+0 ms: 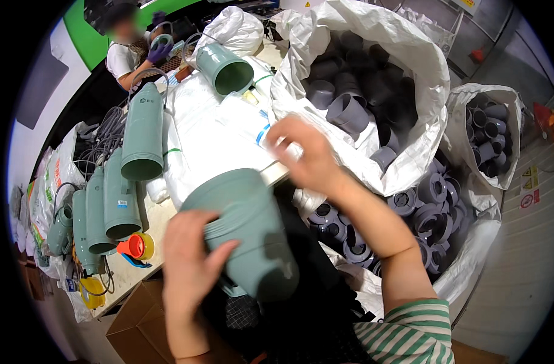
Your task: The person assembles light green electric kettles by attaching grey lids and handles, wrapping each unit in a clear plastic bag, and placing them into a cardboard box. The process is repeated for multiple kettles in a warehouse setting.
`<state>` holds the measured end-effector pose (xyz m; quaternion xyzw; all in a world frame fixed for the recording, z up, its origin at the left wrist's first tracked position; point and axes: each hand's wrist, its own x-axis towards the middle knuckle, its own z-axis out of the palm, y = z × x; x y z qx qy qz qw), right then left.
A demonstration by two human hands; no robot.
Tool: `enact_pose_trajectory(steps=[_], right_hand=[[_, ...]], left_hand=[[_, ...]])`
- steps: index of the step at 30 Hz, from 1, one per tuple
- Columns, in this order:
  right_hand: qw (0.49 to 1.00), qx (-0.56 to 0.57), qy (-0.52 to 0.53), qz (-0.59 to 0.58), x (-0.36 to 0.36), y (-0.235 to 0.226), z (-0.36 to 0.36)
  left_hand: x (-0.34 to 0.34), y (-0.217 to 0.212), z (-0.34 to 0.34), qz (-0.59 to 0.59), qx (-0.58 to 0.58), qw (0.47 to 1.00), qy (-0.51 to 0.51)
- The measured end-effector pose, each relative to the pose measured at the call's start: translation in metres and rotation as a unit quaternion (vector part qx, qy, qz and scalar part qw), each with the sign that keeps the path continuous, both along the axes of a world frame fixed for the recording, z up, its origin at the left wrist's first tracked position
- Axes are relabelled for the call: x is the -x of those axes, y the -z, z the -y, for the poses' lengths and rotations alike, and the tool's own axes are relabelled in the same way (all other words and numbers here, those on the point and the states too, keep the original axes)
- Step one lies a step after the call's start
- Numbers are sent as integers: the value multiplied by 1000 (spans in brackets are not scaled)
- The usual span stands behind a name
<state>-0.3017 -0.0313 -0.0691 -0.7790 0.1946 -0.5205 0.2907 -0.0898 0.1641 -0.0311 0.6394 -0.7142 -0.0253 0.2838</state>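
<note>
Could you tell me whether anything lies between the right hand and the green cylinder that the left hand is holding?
Nothing visible does. The right hand hovers just above the green cylinder gripped by the left hand.

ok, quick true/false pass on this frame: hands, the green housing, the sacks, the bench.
1. The left hand holds a grey-green cylindrical housing. True.
2. The right hand also grips that housing. False: it is raised above it, blurred, near the white plastic bag.
3. The big white sack holds red caps. False: it holds grey pipe fittings.
4. Several green tubes lie on the bench. True.
5. An orange-and-yellow cap lies on the bench near the tubes. True.
</note>
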Motion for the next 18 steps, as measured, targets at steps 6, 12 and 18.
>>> enact_pose_trajectory(steps=[6,12,18], right_hand=[[696,117,306,-639,125,132,165],[887,-241,391,37,199,138,156],[792,-132,549,-232,208,142,125]], left_hand=[[-124,13,-112,-144,-124,965,-182],[-193,68,-208,-420,18,876,-237],[-162,123,-172,-636,185,698,-271]])
